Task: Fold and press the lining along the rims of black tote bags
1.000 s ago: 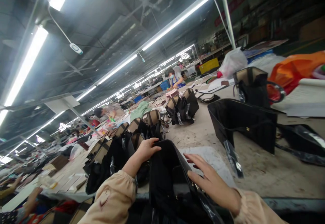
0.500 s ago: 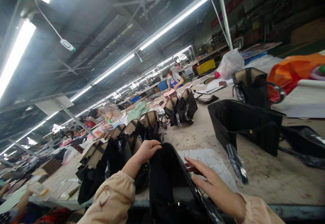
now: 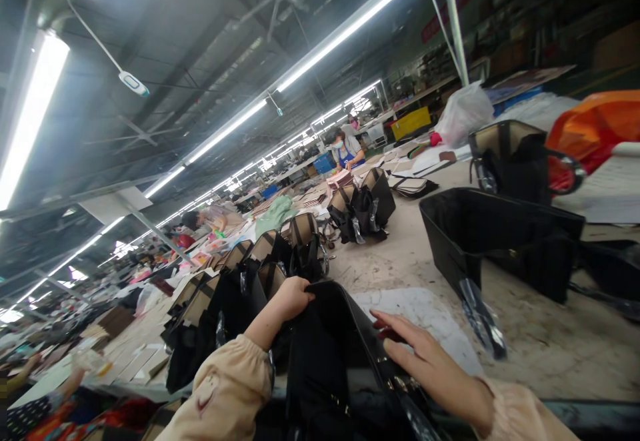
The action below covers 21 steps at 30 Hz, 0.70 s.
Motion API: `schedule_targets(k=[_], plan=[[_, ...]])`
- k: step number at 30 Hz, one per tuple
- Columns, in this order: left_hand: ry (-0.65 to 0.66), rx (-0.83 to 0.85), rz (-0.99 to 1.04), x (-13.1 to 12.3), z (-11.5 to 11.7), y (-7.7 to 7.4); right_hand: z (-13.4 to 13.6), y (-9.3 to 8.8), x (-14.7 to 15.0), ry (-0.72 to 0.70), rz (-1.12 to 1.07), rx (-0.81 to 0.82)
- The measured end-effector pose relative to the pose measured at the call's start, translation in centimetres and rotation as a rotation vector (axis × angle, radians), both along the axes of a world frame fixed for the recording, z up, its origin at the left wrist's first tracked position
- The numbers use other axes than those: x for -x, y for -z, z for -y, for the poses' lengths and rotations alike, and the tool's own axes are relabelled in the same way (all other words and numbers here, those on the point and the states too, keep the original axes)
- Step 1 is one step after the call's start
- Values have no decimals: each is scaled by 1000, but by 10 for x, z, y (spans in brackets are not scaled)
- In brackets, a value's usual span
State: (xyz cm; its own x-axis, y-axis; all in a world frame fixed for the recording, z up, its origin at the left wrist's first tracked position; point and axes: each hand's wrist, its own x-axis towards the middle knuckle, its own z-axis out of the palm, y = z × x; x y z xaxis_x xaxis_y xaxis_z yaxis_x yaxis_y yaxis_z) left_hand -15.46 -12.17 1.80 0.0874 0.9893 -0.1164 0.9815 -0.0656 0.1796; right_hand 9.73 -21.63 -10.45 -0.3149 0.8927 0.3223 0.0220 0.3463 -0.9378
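Note:
A black handbag (image 3: 320,354) with an open top is in front of me at the table's front edge. My left hand (image 3: 293,297) pinches its far left top rim, thumb and fingers closed on the edge. At the bag's right side, my right hand (image 3: 425,357) lies along the outer wall with fingers stretched out, near the metal fittings and a plastic-wrapped strap. Whether its fingertips press on the wall is hard to tell. Beyond it, a white sheet (image 3: 425,311) lies on the table. The bag's lower part is out of view.
Several black bags with tan insides (image 3: 270,247) stand in a row to the left. A larger open black bag (image 3: 500,247) sits on the worktable (image 3: 555,354) at right, another (image 3: 510,161) behind it. A person (image 3: 349,151) works farther back. Orange material (image 3: 595,124) lies far right.
The view has shifted slightly, so the bags on the table appear a little farther right. My left hand keeps its grip on the rim; the right hand stays beside the bag with fingers extended.

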Motion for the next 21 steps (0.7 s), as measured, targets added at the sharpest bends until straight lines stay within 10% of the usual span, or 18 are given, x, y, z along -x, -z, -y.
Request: schedule_targets(k=[21], plan=[[160,-87,121,0,13,-13,12,-15,-12,20,-25,-61]])
